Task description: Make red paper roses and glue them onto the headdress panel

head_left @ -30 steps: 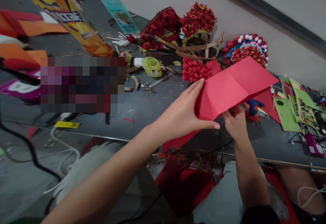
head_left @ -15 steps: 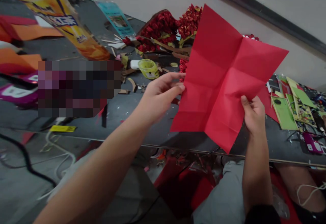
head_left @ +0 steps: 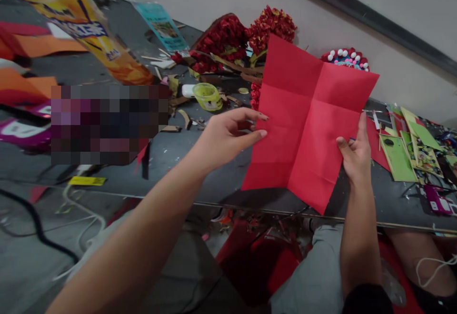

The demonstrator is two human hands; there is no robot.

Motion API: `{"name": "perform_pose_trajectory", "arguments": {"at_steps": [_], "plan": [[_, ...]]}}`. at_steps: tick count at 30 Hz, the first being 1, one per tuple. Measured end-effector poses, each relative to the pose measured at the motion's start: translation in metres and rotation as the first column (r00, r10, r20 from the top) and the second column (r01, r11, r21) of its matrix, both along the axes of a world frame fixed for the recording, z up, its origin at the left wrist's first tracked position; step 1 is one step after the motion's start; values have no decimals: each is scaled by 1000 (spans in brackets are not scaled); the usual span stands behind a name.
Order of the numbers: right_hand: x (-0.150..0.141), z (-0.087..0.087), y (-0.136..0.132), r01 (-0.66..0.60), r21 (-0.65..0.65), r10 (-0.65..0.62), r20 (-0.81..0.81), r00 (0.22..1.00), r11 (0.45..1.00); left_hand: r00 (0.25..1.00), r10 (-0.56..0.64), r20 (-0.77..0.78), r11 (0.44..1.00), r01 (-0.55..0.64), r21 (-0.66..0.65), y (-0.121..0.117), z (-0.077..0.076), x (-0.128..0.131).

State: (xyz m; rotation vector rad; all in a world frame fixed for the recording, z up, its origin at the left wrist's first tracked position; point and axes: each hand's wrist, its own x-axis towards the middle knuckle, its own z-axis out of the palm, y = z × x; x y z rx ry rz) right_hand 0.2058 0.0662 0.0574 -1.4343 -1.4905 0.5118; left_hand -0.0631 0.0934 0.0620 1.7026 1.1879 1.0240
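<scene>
The right hand (head_left: 357, 159) holds red paper (head_left: 303, 133) (creased).

The right grip (head_left: 358, 161) holds red paper (head_left: 303, 133) (visibly creased) above a table (head_left: 169, 157).

The left forearm (head_left: 157, 209) slants up and inward, the left hand (head_left: 224, 138) parting thumb from forefinger; the right forearm (head_left: 359, 238) stands near upright, the right hand (head_left: 357, 161) gripping, forefinger raised.

From here I count two hands — one left hand (head_left: 228, 135), one right hand (head_left: 358, 157) — one creased sheet (head_left: 307, 123), one tub (head_left: 209, 98), one blue-capped bottle (head_left: 162, 26), one yellow tag (head_left: 87, 181).
</scene>
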Motion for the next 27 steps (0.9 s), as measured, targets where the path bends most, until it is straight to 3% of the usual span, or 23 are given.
{"name": "perform_pose_trajectory", "arguments": {"at_steps": [4, 11, 18, 23, 27], "plan": [[11, -6, 2, 44, 35, -47, 83, 995, 998, 998, -60, -26, 998, 60, -13, 2, -2, 2], [22, -11, 5, 34, -20, -35, -53, 998, 999, 997, 16, 71, 1000, -16, 6, 9, -8, -5], [17, -10, 3, -175, -121, 152, -180, 972, 977, 999, 29, 44, 1000, -28, -6, 6, -6, -2], [24, -13, 5, -93, -102, 73, -182, 981, 990, 991, 90, 103, 995, -85, -47, 8, 0, -10], [20, -16, 8, -75, -67, 61, -183, 981, 995, 988, 138, 67, 990, -137, -18, 8, 1, -13]]}}
